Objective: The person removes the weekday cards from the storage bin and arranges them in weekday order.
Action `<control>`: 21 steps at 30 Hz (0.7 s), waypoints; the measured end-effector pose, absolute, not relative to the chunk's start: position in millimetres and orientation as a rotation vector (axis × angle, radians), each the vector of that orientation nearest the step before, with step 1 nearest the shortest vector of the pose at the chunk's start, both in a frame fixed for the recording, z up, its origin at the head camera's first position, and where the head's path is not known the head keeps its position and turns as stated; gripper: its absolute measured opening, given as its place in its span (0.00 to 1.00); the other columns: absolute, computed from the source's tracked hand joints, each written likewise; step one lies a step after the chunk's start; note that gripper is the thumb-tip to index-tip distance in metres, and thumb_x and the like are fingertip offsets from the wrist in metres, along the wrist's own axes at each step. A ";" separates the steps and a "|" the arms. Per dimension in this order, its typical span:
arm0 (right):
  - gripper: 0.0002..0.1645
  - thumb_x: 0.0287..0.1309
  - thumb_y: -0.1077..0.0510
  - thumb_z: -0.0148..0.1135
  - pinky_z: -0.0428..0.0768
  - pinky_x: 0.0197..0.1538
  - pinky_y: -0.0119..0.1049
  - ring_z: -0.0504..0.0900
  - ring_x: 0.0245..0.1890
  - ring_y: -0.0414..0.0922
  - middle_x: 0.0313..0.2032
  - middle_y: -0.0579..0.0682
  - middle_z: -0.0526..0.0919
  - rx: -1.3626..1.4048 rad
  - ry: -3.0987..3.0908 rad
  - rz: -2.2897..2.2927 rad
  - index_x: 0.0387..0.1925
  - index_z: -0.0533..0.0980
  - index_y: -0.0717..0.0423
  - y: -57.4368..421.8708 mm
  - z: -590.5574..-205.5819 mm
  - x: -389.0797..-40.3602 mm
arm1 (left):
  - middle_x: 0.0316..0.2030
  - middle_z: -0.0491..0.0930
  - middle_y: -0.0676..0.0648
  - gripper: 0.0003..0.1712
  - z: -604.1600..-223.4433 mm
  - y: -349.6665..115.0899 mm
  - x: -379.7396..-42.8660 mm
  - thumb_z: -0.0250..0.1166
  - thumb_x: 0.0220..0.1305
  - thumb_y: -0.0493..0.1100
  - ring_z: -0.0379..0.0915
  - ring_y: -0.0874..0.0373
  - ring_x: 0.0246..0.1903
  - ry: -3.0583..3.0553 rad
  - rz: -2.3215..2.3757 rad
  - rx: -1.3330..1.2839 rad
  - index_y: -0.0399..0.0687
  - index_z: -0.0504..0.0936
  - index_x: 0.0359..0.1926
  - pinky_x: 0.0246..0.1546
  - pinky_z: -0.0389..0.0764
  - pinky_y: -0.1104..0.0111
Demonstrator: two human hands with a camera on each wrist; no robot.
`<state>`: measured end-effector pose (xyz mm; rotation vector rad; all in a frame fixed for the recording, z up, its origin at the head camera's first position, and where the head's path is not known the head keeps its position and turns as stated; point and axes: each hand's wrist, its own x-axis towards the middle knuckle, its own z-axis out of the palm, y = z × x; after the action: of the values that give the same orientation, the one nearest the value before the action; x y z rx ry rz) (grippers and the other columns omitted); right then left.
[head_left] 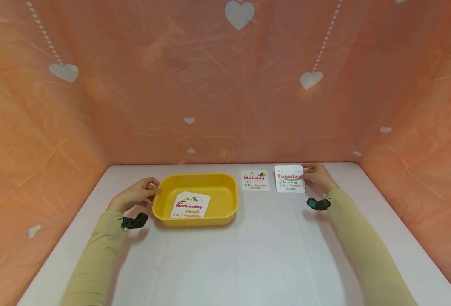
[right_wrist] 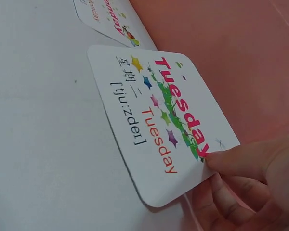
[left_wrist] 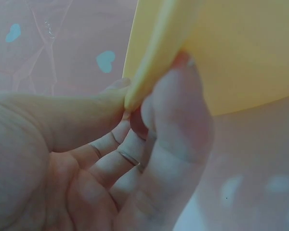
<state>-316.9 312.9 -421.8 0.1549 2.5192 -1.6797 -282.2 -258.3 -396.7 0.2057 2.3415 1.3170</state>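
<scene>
At the left, my left hand pinches the rim of a yellow plastic tray between thumb and fingers. In the left wrist view the thumb lies on one side of the tray's rim and a fingertip on the other. Inside the tray lies a Wednesday card. My right hand pinches a Tuesday card by its right edge. In the right wrist view the thumb presses on the printed face of the Tuesday card, other fingers underneath. Left of it lies a Monday card.
A white table carries the tray and cards. Orange sheeting with white hearts rises behind the table's back edge and along both sides. A small dark device is strapped to each wrist.
</scene>
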 end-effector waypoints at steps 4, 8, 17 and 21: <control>0.30 0.59 0.73 0.56 0.79 0.38 0.31 0.78 0.38 0.44 0.50 0.70 0.73 0.145 2.478 -1.782 0.62 0.61 0.74 312.9 -427.8 -318.3 | 0.35 0.74 0.39 0.16 -396.9 -258.1 -282.4 0.55 0.71 0.40 0.72 0.52 0.30 2.345 1.318 0.204 0.34 0.63 0.52 0.31 0.79 0.64; 0.29 0.59 0.73 0.56 0.79 0.39 0.30 0.78 0.39 0.43 0.51 0.71 0.72 0.161 2.470 -1.812 0.62 0.62 0.74 310.9 -432.6 -321.0 | 0.34 0.74 0.40 0.16 -396.3 -257.6 -282.5 0.54 0.71 0.40 0.73 0.51 0.30 2.346 1.314 0.205 0.34 0.63 0.52 0.31 0.80 0.64; 0.26 0.57 0.71 0.60 0.80 0.36 0.28 0.78 0.32 0.37 0.43 0.64 0.78 0.186 2.589 -1.717 0.57 0.67 0.76 304.5 -438.3 -326.6 | 0.33 0.74 0.41 0.16 -395.8 -257.1 -282.7 0.54 0.72 0.42 0.74 0.51 0.30 2.356 1.296 0.181 0.35 0.64 0.52 0.31 0.80 0.64; 0.25 0.56 0.71 0.61 0.80 0.36 0.28 0.78 0.31 0.36 0.41 0.63 0.80 0.206 2.642 -1.660 0.55 0.69 0.76 303.3 -437.2 -327.3 | 0.33 0.74 0.42 0.16 -396.6 -257.7 -283.8 0.54 0.72 0.42 0.74 0.51 0.30 2.353 1.295 0.171 0.36 0.63 0.52 0.31 0.80 0.64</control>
<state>-327.3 303.3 -437.2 0.2060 2.6423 -1.6601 -283.8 -257.7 -396.6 0.1709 2.3530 1.2951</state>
